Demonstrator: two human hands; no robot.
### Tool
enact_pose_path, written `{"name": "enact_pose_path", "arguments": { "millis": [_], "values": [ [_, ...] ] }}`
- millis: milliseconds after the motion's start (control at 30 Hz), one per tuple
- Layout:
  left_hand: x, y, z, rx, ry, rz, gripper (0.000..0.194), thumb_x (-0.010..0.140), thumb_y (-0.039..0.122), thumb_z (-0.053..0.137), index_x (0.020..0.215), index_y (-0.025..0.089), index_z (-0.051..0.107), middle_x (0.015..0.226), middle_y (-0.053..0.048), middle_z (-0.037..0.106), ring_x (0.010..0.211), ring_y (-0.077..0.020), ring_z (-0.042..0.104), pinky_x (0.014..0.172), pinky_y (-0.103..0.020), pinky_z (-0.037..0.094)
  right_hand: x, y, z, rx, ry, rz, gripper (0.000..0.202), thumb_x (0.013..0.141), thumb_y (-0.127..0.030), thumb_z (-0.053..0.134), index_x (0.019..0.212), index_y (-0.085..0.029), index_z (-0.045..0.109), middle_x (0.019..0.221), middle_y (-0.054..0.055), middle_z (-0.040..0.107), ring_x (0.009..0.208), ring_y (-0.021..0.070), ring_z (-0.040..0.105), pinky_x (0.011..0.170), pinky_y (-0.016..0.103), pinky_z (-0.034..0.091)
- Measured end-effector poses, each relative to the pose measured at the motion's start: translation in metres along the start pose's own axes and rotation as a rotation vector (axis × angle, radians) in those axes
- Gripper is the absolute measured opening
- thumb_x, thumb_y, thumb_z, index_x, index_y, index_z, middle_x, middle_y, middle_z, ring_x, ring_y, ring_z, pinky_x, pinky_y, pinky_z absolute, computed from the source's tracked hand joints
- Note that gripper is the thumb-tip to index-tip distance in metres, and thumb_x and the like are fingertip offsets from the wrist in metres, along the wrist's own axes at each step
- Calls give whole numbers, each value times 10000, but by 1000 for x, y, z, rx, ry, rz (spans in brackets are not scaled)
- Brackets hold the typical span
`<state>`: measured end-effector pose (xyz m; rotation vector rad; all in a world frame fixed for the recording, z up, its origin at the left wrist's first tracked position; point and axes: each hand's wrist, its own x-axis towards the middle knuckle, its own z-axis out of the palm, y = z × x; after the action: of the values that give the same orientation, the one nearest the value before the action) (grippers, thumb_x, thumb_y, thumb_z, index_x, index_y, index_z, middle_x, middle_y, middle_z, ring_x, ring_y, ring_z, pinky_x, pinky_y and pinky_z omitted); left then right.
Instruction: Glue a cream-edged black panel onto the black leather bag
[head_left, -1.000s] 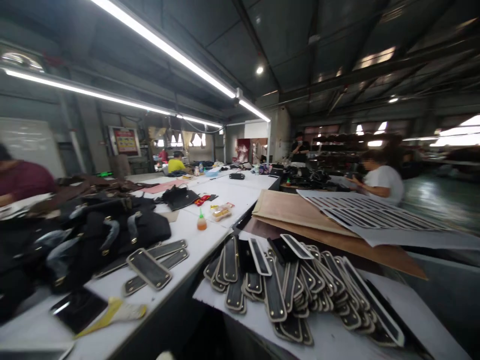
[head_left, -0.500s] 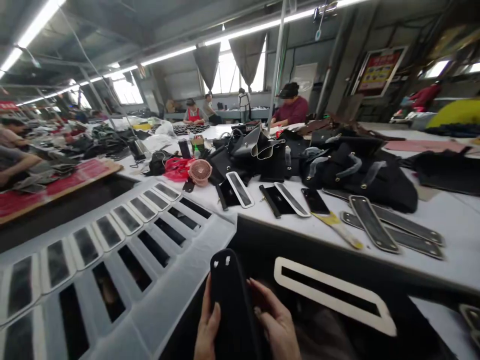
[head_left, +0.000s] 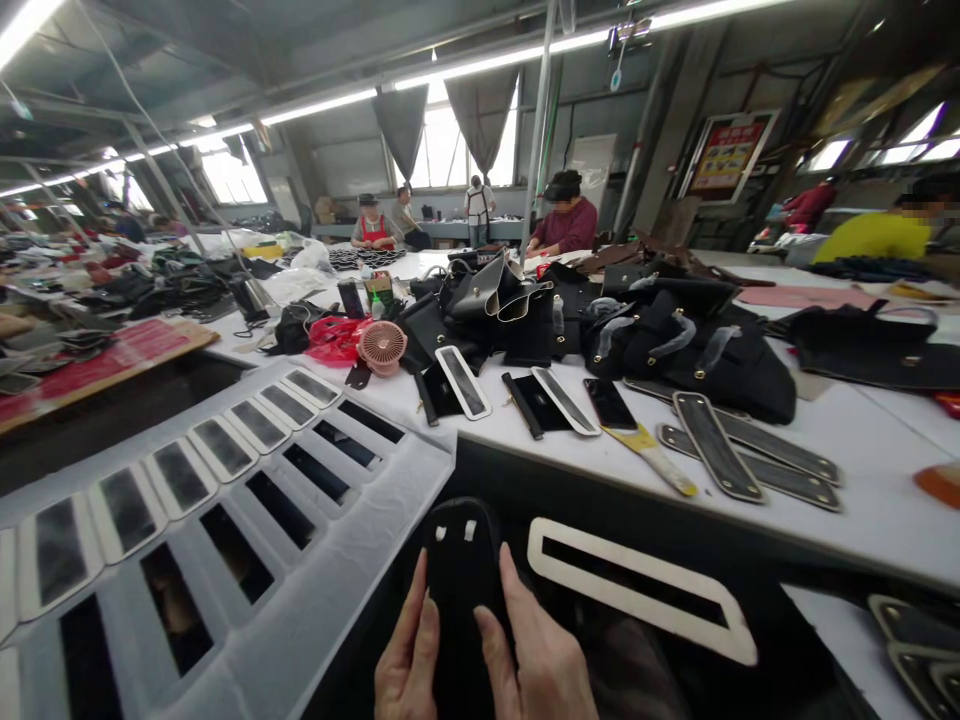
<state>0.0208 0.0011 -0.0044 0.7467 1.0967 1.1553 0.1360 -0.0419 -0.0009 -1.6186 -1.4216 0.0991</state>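
Observation:
At the bottom centre I hold a long black leather piece (head_left: pixel 459 560) with two small light slots near its rounded far end. My left hand (head_left: pixel 405 665) grips its left edge and my right hand (head_left: pixel 536 665) presses on its right side, thumb lying on top. Just to the right lies a white elongated frame-shaped template (head_left: pixel 637 590) on a dark surface. To the left a white sheet (head_left: pixel 322 590) carries rows of oblong cut-outs, with several cream-edged black pieces (head_left: pixel 217 448) laid along it.
The white table (head_left: pixel 862 510) ahead bears black handbags (head_left: pixel 697 355), flat strap pieces (head_left: pixel 716 460), a phone (head_left: pixel 609 404), a yellow-handled brush (head_left: pixel 660 462) and a pink fan (head_left: pixel 381 346). Other people work at the far benches, one in maroon (head_left: pixel 570 215), one in yellow (head_left: pixel 885 235).
A second ago the view faced right over a pile of pieces. It swung left to my hands. Since half a second ago my right thumb has moved onto the black piece.

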Motion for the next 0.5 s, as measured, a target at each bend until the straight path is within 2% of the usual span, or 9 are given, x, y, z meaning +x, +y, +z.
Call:
{"name": "enact_pose_path", "arguments": {
  "millis": [133,233,333,400,500],
  "values": [
    [-5,1,4,46,43,-26,558,711,533,744,1202,283,654,1263,-22,650,1273,-298,497,1131,-439,296,-7,6,10,2,89,78,488,976,-349,366,1340,-65,524,1177,200,660,996,309,685,824,383,587],
    [-7,6,7,82,78,-26,463,724,426,768,1149,261,687,1204,-23,684,1233,-312,535,1106,-448,356,-1,2,5,111,14,123,458,978,-348,351,1264,-79,586,1113,192,696,947,286,705,791,331,588],
    [-6,11,7,100,87,-33,419,695,339,804,1093,242,714,1168,-29,700,1208,-325,554,1083,-449,400,8,-5,-8,261,-72,203,369,977,-354,369,1107,-163,656,934,121,745,736,216,726,639,239,571],
    [-4,11,6,99,93,-42,403,679,305,820,1066,244,725,1163,-22,702,1226,-314,540,1097,-430,384,12,-8,-12,322,-63,281,351,972,-395,381,966,-197,670,774,75,729,586,183,683,549,220,524],
    [-2,10,8,64,97,-69,395,684,292,819,1066,257,724,1157,-11,706,1226,-292,544,1106,-410,369,12,-5,-11,367,-88,368,376,962,-452,390,820,-200,630,644,43,659,548,172,633,523,220,469]
  ]
}}
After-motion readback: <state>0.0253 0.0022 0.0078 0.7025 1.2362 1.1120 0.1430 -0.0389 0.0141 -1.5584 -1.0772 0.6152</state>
